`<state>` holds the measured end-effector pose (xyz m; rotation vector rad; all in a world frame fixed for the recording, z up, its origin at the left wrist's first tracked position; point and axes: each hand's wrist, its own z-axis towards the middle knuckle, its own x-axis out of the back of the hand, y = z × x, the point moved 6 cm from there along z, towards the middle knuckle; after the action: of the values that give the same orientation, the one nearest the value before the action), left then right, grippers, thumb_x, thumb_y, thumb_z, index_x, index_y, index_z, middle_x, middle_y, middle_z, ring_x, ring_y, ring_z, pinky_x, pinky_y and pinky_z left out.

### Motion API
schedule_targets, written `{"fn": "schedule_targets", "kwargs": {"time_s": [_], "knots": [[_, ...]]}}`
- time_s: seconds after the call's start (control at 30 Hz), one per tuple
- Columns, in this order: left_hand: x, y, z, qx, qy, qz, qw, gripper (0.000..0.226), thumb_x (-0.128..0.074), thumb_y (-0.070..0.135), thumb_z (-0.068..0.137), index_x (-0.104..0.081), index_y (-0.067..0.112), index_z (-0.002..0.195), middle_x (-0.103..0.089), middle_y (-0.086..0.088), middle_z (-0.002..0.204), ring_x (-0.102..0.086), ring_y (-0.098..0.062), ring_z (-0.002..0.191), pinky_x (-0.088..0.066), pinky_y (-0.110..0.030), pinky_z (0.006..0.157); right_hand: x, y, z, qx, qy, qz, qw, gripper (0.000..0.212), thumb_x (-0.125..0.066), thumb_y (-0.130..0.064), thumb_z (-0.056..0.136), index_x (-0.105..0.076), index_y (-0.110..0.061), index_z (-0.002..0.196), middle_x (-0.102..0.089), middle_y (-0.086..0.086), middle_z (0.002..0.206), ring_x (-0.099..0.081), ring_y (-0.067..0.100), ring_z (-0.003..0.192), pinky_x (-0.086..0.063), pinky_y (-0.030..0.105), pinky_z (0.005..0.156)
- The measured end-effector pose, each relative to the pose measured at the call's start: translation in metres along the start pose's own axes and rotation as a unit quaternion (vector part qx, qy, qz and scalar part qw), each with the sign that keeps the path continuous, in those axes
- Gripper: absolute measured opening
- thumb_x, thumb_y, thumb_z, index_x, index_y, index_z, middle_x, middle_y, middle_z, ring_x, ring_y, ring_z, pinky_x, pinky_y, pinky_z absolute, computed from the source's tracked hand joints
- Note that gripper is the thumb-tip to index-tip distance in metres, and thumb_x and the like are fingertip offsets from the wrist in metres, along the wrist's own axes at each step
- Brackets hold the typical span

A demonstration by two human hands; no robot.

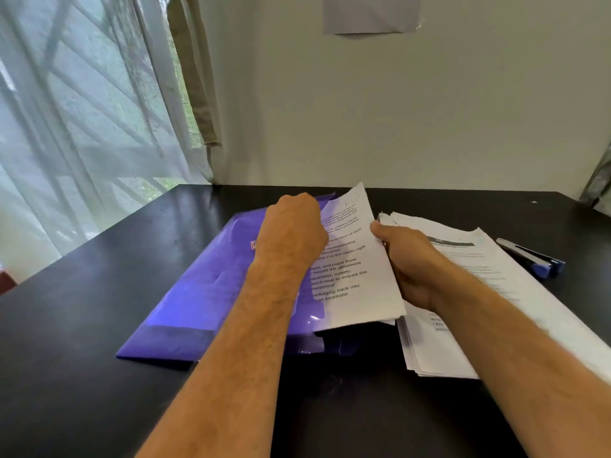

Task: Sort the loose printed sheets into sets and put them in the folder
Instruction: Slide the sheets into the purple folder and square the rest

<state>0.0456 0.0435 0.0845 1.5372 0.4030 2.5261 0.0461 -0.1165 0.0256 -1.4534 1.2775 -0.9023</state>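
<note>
A purple plastic folder (211, 285) lies flat on the black table (82, 325), its right side partly under a set of printed sheets (360, 272). My right hand (410, 266) grips that set by its right edge, thumb on top, and holds it tilted over the folder's opening. My left hand (294, 233) is curled at the folder's upper right, and its fingers, hidden from me, seem to hold the cover where the sheets enter. A stack of loose printed sheets (463, 325) lies to the right, partly under my right forearm.
A blue and silver stapler (532, 257) lies at the right beyond the loose stack. The table's back edge meets a pale wall with a sheet of paper (370, 13) pinned high up. A curtained window (82, 110) is at the left.
</note>
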Motion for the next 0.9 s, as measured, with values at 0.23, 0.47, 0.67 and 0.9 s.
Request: {"fn": "schedule_targets", "kwargs": {"time_s": [0.23,0.47,0.67,0.9], "knots": [[0.004,0.004,-0.004,-0.004,0.018,-0.014,1.0,0.016,-0.057,0.014,0.093,-0.07,0.013,0.104,-0.068,-0.004,0.094,-0.051,-0.016,0.073,-0.039,-0.028,0.069,-0.003,0.006,-0.001,0.003,-0.032,-0.08,0.996,0.019,-0.05,-0.012,0.103,-0.063,-0.017,0.116,-0.076,0.008,0.103,-0.076,0.027,0.087,-0.063,0.045,0.075],[0.002,0.006,-0.003,0.004,0.007,0.002,1.0,0.009,-0.061,0.015,0.09,-0.069,0.013,0.092,-0.066,-0.004,0.085,-0.057,-0.018,0.071,-0.046,-0.029,0.067,-0.033,0.007,0.008,0.038,-0.042,-0.127,0.99,0.015,-0.053,-0.016,0.102,-0.066,-0.014,0.111,-0.076,0.007,0.102,-0.076,0.022,0.085,-0.061,0.033,0.062],[0.008,0.013,-0.009,-0.012,0.016,-0.011,1.0,0.011,-0.058,0.011,0.089,-0.068,0.011,0.093,-0.062,-0.005,0.086,-0.059,-0.023,0.079,-0.047,-0.032,0.07,-0.039,0.013,0.009,0.029,-0.088,-0.152,0.984,0.025,-0.058,0.003,0.095,-0.064,-0.008,0.116,-0.076,0.01,0.102,-0.076,0.025,0.087,-0.063,0.038,0.071],[0.008,0.016,-0.011,-0.015,0.036,-0.022,0.999,0.014,-0.056,0.021,0.096,-0.057,0.017,0.082,-0.047,0.0,0.075,-0.049,-0.018,0.072,-0.037,-0.03,0.066,-0.058,0.024,0.019,0.069,-0.06,-0.157,0.983,0.022,-0.055,0.008,0.091,-0.064,0.002,0.11,-0.074,0.017,0.093,-0.075,0.026,0.074,-0.059,0.034,0.063]]}}
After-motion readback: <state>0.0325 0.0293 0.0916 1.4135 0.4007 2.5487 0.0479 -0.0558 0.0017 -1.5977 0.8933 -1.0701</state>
